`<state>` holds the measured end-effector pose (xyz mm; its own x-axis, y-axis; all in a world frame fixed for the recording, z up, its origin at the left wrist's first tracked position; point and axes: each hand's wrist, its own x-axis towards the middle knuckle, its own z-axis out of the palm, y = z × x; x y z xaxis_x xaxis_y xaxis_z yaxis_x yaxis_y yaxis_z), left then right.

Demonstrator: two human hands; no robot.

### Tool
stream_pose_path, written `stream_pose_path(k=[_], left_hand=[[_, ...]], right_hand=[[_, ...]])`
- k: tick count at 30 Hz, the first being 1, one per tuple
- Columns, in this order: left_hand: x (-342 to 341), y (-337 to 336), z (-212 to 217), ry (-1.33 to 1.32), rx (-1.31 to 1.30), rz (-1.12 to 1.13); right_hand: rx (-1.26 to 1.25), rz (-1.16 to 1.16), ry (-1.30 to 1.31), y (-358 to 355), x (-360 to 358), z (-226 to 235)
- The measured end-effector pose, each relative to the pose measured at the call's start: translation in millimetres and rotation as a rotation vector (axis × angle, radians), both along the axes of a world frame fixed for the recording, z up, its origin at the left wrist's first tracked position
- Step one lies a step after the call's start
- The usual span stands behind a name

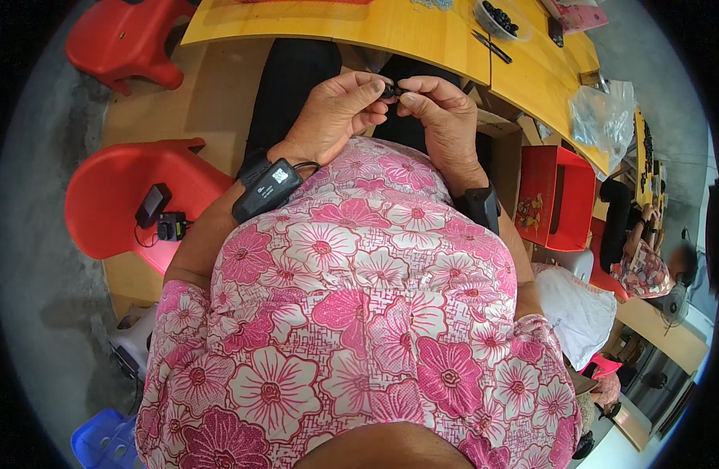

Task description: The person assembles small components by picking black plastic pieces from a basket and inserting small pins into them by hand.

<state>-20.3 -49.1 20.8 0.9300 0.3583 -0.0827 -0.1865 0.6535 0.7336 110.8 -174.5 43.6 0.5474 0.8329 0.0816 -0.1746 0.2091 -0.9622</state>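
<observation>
Between my two hands, just short of the yellow table's front edge, is a small black part (389,91) whose exact kind I cannot make out. Thumb and forefinger of my left hand (336,109) pinch its left end. My right hand (445,117) pinches the right end, its other fingers curled in. Both hands are over my lap, and the fingertips cover much of the part. On the table, a clear bowl (484,25) holds several small round black pieces (500,19). A dark slim tool (492,47), perhaps tweezers or a knife, lies beside the bowl.
The yellow table (422,39) spans the far side. A clear plastic bag (602,113) hangs at its right end, above a red box (555,197). Red chairs (117,168) stand at the left, one holding small black devices (170,225). Another person (645,262) sits at far right.
</observation>
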Motion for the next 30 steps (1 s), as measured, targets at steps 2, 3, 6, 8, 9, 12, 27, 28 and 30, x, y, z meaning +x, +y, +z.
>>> stream_pose_path(k=[2,3,6,8,9,12,27,28,30], left_hand=[[0.1,-0.1,0.2,0.003,0.002,0.002],[0.1,0.1,-0.1,0.003,0.002,0.003],[-0.2,0.1,0.1,-0.008,-0.014,0.018],[-0.6,-0.4,3.5,0.023,-0.002,0.026],[-0.5,-0.1,3.2,0.023,-0.002,0.027],[-0.4,0.2,2.3,0.009,0.011,0.027],[1.3,-0.8,4.5,0.07,0.097,0.053],[1.1,-0.1,3.3,0.066,0.081,0.044],[1.2,0.6,2.8,0.062,0.063,0.035]], right_hand=[[0.0,-0.001,-0.012,0.3,-0.3,0.9],[-0.015,-0.007,-0.038,0.6,-0.4,1.5],[-0.022,-0.012,-0.086,0.6,-1.0,3.4],[-0.013,-0.012,-0.107,0.6,-1.1,3.9],[-0.019,-0.017,-0.126,0.5,-1.2,4.1],[-0.019,-0.02,-0.151,0.6,-1.3,4.3],[-0.021,-0.043,-0.181,4.4,-2.7,5.7],[-0.03,-0.049,-0.19,4.6,-2.8,5.6],[-0.021,-0.04,-0.187,5.0,-2.3,5.5]])
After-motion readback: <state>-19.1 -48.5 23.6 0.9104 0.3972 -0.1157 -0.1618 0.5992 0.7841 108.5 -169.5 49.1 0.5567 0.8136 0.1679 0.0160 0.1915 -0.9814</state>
